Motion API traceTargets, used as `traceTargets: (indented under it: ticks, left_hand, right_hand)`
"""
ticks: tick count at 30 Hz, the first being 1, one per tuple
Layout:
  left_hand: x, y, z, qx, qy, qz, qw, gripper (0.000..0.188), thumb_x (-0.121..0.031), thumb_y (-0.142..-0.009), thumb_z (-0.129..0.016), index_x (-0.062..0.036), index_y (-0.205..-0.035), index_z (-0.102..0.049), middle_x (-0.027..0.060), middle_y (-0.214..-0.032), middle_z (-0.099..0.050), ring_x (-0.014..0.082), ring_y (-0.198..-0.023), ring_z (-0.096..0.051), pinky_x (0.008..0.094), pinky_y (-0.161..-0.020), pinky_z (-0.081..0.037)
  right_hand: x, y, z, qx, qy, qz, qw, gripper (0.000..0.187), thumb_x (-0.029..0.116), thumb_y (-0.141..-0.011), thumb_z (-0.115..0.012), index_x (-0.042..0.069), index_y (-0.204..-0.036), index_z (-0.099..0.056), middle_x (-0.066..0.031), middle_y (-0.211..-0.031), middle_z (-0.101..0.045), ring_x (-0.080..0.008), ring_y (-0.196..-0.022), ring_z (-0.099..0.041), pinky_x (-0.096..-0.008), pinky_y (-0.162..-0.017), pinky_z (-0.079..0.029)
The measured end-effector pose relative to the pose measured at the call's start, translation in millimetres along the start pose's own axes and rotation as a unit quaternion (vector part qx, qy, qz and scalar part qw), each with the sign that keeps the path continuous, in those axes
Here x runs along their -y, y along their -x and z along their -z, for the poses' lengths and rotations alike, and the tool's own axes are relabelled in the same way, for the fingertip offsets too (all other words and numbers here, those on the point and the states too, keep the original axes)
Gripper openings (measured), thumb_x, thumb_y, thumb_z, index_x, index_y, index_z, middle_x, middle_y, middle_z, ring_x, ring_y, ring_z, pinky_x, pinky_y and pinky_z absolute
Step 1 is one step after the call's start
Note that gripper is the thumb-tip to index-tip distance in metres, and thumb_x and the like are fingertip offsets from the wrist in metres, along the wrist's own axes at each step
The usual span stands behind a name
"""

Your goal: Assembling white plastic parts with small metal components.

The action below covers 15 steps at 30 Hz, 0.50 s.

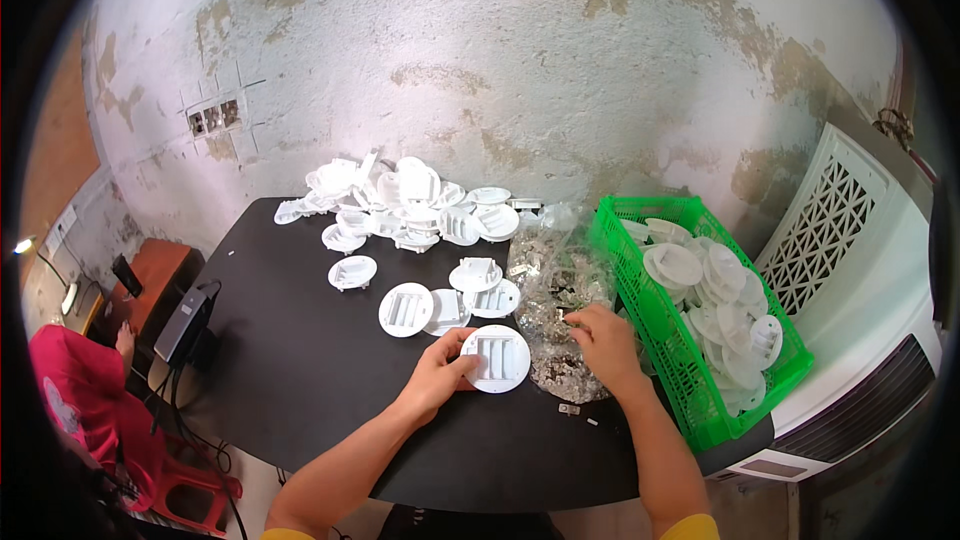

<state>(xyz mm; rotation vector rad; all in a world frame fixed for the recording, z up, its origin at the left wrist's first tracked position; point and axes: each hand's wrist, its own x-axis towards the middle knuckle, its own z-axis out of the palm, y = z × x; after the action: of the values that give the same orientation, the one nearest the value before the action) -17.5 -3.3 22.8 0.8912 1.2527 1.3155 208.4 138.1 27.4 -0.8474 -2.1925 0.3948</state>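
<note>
My left hand point(432, 380) grips the edge of a round white plastic housing point(500, 360) with several slots in its face, tilted up above the dark table. My right hand point(608, 345) is closed in a pinch over a clear plastic bag point(560, 240) of small metal parts point(570, 375). Something small and shiny shows at its fingertips, too small to name. Just beyond the held housing lie several more, one of them a slotted white housing point(406, 310) facing up. Farther back is a heap of white housings point(400, 195) against the wall.
A green plastic crate point(650, 340) full of white housings stands on the table's right side, beside a white air cooler point(850, 380). At the left, a black box-shaped device point(187, 325) trails cables. A person in a red top point(90, 410) sits beyond it, near a red stool point(195, 490).
</note>
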Motion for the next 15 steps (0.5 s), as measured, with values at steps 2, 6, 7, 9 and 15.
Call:
traceTargets:
  ticks: [2, 6, 7, 9, 15]
  left_hand:
    - [6.2, -2.2, 2.2, 0.002, 0.005, -0.002, 1.000, 0.033, -0.008, -0.091, -0.057, -0.0057, -0.124, -0.051, 0.0027, -0.106, -0.061, 0.0128, -0.095, -0.060, 0.0307, -0.080, -0.053]
    - [8.8, -3.1, 3.7, 0.005, 0.015, 0.004, 1.000, 0.033, -0.008, -0.091, -0.058, -0.0045, -0.122, -0.051, 0.0043, -0.107, -0.061, 0.0131, -0.096, -0.060, 0.0294, -0.080, -0.053]
    - [9.2, -3.4, 2.2, 0.006, 0.016, 0.002, 1.000, 0.033, -0.008, -0.091, -0.058, -0.0045, -0.122, -0.051, 0.0043, -0.107, -0.061, 0.0131, -0.096, -0.060, 0.0294, -0.080, -0.053]
    - [10.8, -2.6, -0.8, 0.006, 0.021, 0.004, 1.000, 0.032, -0.009, -0.091, -0.059, -0.0037, -0.122, -0.051, 0.0053, -0.107, -0.060, 0.0135, -0.096, -0.060, 0.0292, -0.081, -0.054]
    - [6.3, 2.4, -4.1, 0.003, 0.028, -0.009, 1.000, 0.032, -0.009, -0.091, -0.059, -0.0038, -0.122, -0.051, 0.0059, -0.107, -0.060, 0.0134, -0.096, -0.060, 0.0296, -0.082, -0.054]
  right_hand:
    - [1.9, 0.8, -2.7, 0.008, 0.019, 0.017, 1.000, 0.017, -0.001, -0.078, -0.065, 0.002, -0.094, -0.067, -0.0117, -0.086, -0.061, -0.0279, -0.077, -0.061, -0.0348, -0.067, -0.048]
    - [7.9, -1.8, -1.4, 0.015, -0.001, 0.029, 0.999, 0.018, 0.002, -0.076, -0.068, 0.004, -0.095, -0.067, -0.0110, -0.089, -0.060, -0.0296, -0.081, -0.061, -0.0374, -0.070, -0.048]
    - [8.6, -2.3, -0.6, 0.021, -0.017, 0.049, 0.998, 0.019, 0.000, -0.076, -0.068, 0.003, -0.095, -0.067, -0.0111, -0.087, -0.059, -0.0285, -0.079, -0.060, -0.0354, -0.068, -0.048]
    - [10.5, 4.0, -5.2, 0.035, 0.018, 0.050, 0.998, 0.020, 0.001, -0.076, -0.068, 0.002, -0.095, -0.067, -0.0110, -0.087, -0.059, -0.0286, -0.079, -0.060, -0.0354, -0.068, -0.048]
    - [8.6, 3.9, -8.3, 0.042, -0.015, -0.018, 0.999, 0.021, 0.001, -0.077, -0.068, 0.003, -0.098, -0.067, -0.0112, -0.088, -0.058, -0.0286, -0.077, -0.060, -0.0361, -0.069, -0.049]
